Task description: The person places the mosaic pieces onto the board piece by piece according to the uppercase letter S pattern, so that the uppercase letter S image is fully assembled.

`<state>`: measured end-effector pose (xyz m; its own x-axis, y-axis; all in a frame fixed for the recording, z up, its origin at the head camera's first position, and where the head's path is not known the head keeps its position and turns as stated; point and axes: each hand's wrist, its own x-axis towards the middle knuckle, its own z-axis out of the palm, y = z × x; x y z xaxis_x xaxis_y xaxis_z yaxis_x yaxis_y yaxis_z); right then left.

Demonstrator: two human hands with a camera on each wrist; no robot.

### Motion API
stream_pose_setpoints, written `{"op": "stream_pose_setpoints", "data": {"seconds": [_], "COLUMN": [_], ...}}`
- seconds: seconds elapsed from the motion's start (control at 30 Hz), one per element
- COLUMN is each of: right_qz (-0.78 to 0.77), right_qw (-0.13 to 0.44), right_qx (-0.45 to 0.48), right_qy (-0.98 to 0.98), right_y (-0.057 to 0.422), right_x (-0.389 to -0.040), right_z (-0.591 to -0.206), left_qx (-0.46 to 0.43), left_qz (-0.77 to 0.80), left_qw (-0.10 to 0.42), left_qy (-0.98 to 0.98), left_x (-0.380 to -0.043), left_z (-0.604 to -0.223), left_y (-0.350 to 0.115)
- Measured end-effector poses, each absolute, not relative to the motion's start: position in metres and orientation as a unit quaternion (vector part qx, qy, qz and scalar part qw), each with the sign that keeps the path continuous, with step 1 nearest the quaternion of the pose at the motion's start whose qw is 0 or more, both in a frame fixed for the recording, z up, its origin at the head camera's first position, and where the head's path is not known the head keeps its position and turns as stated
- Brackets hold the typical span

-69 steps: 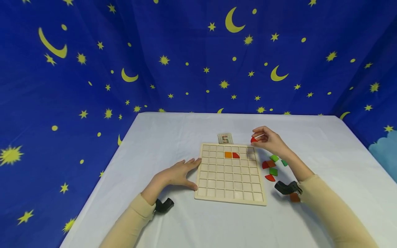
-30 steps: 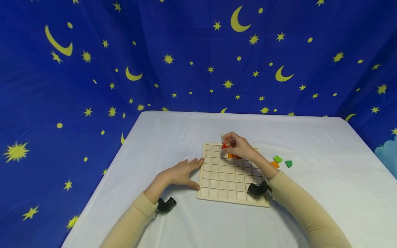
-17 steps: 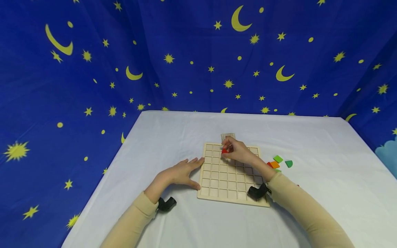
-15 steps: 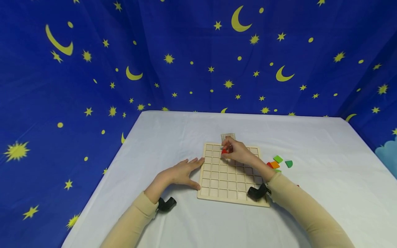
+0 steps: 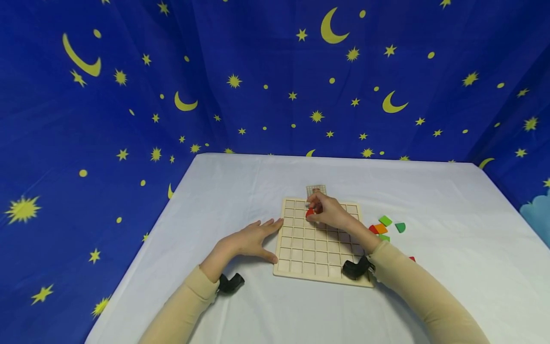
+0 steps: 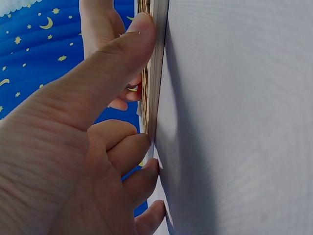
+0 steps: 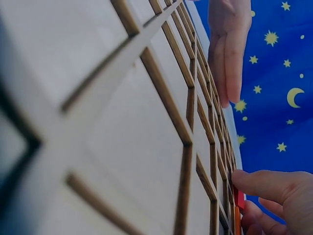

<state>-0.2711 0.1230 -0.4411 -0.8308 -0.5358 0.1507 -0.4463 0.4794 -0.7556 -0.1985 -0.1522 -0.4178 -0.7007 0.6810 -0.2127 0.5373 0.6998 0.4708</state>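
Thumb and fingers of my right hand (image 5: 328, 210) pinch a red rounded tile (image 5: 310, 213) at a cell in the upper part of the wooden grid board (image 5: 302, 243). The right wrist view has this red tile (image 7: 238, 197) right at the board's surface, beside an orange tile (image 7: 237, 220) in the grid; in the head view the hand covers the orange one. My left hand (image 5: 251, 240) lies at the board's left edge with its fingers spread. Its thumb and fingertips touch that edge in the left wrist view.
Right of the board lie loose tiles: light green (image 5: 385, 220), dark green (image 5: 400, 227), orange (image 5: 381, 229) and red (image 5: 373, 230), among others. Another red tile (image 5: 412, 259) is partly hidden by the right sleeve. Behind the board is a small pattern card (image 5: 316, 189), partly covered.
My right hand has carried the red tile from the board's right side leftward over the grid, then lowered it slightly toward me into the cell area. The left hand stays at the edge.
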Motion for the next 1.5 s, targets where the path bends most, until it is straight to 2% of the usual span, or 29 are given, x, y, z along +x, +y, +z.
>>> {"op": "stream_pose_setpoints", "data": {"seconds": [1.07,1.3,1.5], "right_qz": [-0.415,-0.524,-0.594], "right_qw": [0.048,0.024,0.048], "right_qx": [-0.263,-0.228,-0.208], "right_qy": [0.87,0.82,0.776], "right_y": [0.129,0.142,0.155], "right_x": [-0.268,-0.27,-0.267], "right_z": [-0.438,-0.409,-0.388], "left_qx": [0.341,0.345,0.339], "left_qz": [0.186,0.197,0.197], "left_qw": [0.187,0.188,0.191], "left_qy": [0.902,0.898,0.9], "left_x": [-0.2,-0.2,-0.2], "left_z": [-0.418,-0.419,-0.419], "left_y": [-0.15,-0.15,-0.151]}}
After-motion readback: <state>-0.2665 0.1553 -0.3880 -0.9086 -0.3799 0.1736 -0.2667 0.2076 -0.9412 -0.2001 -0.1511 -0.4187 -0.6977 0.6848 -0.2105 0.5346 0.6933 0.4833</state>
